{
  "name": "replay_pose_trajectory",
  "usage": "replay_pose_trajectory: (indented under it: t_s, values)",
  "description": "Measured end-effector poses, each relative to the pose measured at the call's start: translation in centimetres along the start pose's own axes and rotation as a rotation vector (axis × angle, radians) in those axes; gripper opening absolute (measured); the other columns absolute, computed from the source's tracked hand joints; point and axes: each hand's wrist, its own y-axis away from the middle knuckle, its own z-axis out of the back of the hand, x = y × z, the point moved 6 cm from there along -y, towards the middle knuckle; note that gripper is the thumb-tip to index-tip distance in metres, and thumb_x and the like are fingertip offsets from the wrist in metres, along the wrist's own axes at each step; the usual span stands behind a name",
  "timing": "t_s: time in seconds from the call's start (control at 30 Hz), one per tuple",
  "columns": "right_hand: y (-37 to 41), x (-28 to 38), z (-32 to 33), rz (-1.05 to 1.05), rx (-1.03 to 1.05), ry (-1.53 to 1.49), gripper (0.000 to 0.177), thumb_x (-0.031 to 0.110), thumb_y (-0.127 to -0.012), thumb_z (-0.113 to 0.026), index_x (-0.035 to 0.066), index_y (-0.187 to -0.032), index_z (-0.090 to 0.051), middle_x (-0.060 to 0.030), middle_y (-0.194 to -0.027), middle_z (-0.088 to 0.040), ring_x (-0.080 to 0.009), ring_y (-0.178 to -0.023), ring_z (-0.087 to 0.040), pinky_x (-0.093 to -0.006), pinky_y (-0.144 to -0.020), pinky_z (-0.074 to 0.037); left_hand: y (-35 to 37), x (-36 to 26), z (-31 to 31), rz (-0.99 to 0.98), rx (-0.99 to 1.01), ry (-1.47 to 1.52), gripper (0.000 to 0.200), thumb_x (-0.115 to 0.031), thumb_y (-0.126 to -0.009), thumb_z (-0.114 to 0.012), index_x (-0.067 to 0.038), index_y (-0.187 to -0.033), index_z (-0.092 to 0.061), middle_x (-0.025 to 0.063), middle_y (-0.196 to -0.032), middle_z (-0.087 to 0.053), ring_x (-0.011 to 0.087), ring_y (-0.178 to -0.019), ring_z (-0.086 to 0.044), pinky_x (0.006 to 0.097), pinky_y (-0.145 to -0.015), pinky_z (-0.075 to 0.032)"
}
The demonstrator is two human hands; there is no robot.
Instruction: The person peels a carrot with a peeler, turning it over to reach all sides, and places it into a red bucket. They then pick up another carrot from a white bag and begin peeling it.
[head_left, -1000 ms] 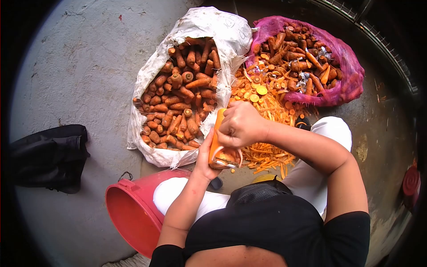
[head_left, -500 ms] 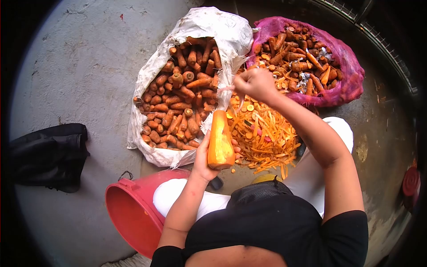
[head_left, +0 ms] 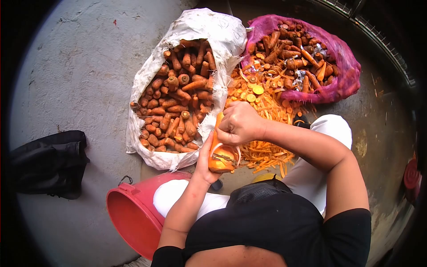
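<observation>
My left hand (head_left: 204, 161) is wrapped round a large, thick carrot (head_left: 218, 167) with its skin peeled away to bright orange. Closed in a fist, my right hand (head_left: 242, 123) lies over the carrot's upper part. From that fist a peeler (head_left: 223, 157) with pale curved arms and a crosswise blade reaches down to the carrot's wide lower end. Its handle is hidden by my fingers. Beyond my hands, a pile of orange peelings and cut slices (head_left: 264, 153) spreads on the floor.
A white sack (head_left: 195, 24) full of unpeeled carrots (head_left: 175, 107) lies ahead to the left. Farther right is a magenta mesh sack (head_left: 349, 66) with carrots and scraps. Beside my left leg a red bucket (head_left: 149, 200) rests on its side. Black cloth (head_left: 51, 162) lies at far left.
My right hand has come down and towards me from above the peelings onto the carrot, bringing the peeler to its lower end. My left hand still holds the carrot.
</observation>
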Motion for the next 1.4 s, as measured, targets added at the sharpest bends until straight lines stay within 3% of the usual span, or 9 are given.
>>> replay_pose_trajectory:
  t_s: [0.17,0.37,0.47,0.63,1.03,1.13,1.2,1.3,1.4]
  values:
    - [-0.6,-6.5,2.8,-0.128,-0.124,0.369,0.039,0.02,-0.077,-0.057,0.014,-0.04,-0.046,-0.005,-0.041,-0.046,-0.0247,-0.037,-0.045,-0.0349,-0.051,-0.043,1.3,0.2,-0.8,0.069,0.049,-0.004,0.063,-0.055,-0.096,-0.033,-0.001,-0.125,-0.046,0.0167,-0.088,-0.062,0.0316,-0.07,-0.064,0.0416,-0.06,-0.056]
    - [1.0,-14.3,5.4,-0.702,0.197,0.662,0.042,0.037,-0.088,-0.049,0.017,-0.056,-0.067,-0.0045,-0.051,-0.06,-0.0172,-0.043,-0.056,-0.0345,-0.051,-0.044,1.7,-0.1,-0.8,0.026,0.09,-0.012,0.062,-0.053,-0.097,-0.032,-0.004,-0.135,-0.04,0.0165,-0.094,-0.063,0.0293,-0.079,-0.066,0.045,-0.069,-0.056]
    - [-0.1,-10.2,3.2,-0.54,0.028,0.451,0.037,0.029,-0.087,-0.05,0.02,-0.057,-0.069,0.0029,-0.043,-0.055,-0.0087,-0.031,-0.043,-0.0274,-0.036,-0.035,1.0,-0.8,0.2,-0.053,0.025,0.019,0.059,-0.051,-0.097,-0.034,-0.004,-0.132,-0.043,0.0151,-0.101,-0.062,0.0279,-0.086,-0.065,0.0469,-0.074,-0.056]
    - [-1.0,-2.3,1.1,-0.207,0.0,-0.04,0.032,0.022,-0.074,-0.06,0.01,-0.045,-0.053,-0.0055,-0.045,-0.05,-0.0244,-0.041,-0.051,-0.0362,-0.043,-0.04,0.6,-1.0,-0.1,-0.063,-0.241,0.081,0.055,-0.051,-0.097,-0.035,-0.004,-0.12,-0.051,0.0149,-0.097,-0.062,0.0292,-0.08,-0.064,0.0474,-0.07,-0.055]
    - [-0.1,-1.3,1.1,-0.011,-0.013,0.115,0.033,0.018,-0.072,-0.059,0.015,-0.04,-0.048,-0.0035,-0.039,-0.045,-0.0212,-0.037,-0.046,-0.0351,-0.044,-0.038,0.7,0.5,-0.4,0.035,-0.129,-0.115,0.054,-0.053,-0.096,-0.034,-0.006,-0.113,-0.053,0.0139,-0.087,-0.062,0.0282,-0.071,-0.064,0.0424,-0.058,-0.055]
    - [0.1,-8.0,1.8,0.022,-0.03,0.706,0.041,0.025,-0.082,-0.056,0.02,-0.043,-0.045,0.0004,-0.04,-0.043,-0.0162,-0.038,-0.043,-0.0326,-0.044,-0.037,0.7,0.9,0.5,0.067,-0.018,-0.064,0.057,-0.054,-0.096,-0.035,-0.006,-0.123,-0.049,0.0155,-0.09,-0.062,0.0287,-0.074,-0.065,0.0441,-0.061,-0.056]
    - [1.5,-14.1,4.3,-0.343,0.145,0.883,0.037,0.022,-0.08,-0.053,0.017,-0.044,-0.048,-0.0005,-0.044,-0.048,-0.0162,-0.045,-0.05,-0.0335,-0.049,-0.041,1.2,0.8,-0.7,0.088,0.066,-0.023,0.056,-0.053,-0.096,-0.035,-0.007,-0.125,-0.047,0.0164,-0.093,-0.063,0.0297,-0.076,-0.066,0.0431,-0.063,-0.057]
    - [1.5,-13.6,5.7,-0.305,-0.026,0.933,0.038,0.028,-0.084,-0.052,0.018,-0.048,-0.059,-0.0012,-0.046,-0.054,-0.015,-0.043,-0.053,-0.031,-0.049,-0.042,1.4,0.6,0.1,0.046,0.036,-0.012,0.058,-0.053,-0.097,-0.033,-0.006,-0.129,-0.045,0.0185,-0.097,-0.063,0.032,-0.08,-0.066,0.0445,-0.07,-0.057]
    - [0.3,-10.9,3.7,-0.77,0.211,0.438,0.034,0.036,-0.083,-0.054,0.017,-0.06,-0.07,-0.0061,-0.053,-0.061,-0.0198,-0.048,-0.062,-0.0339,-0.053,-0.05,1.1,-0.1,0.9,-0.01,-0.034,0.024,0.059,-0.053,-0.097,-0.032,-0.004,-0.127,-0.046,0.0199,-0.102,-0.062,0.0338,-0.086,-0.065,0.0457,-0.076,-0.056]
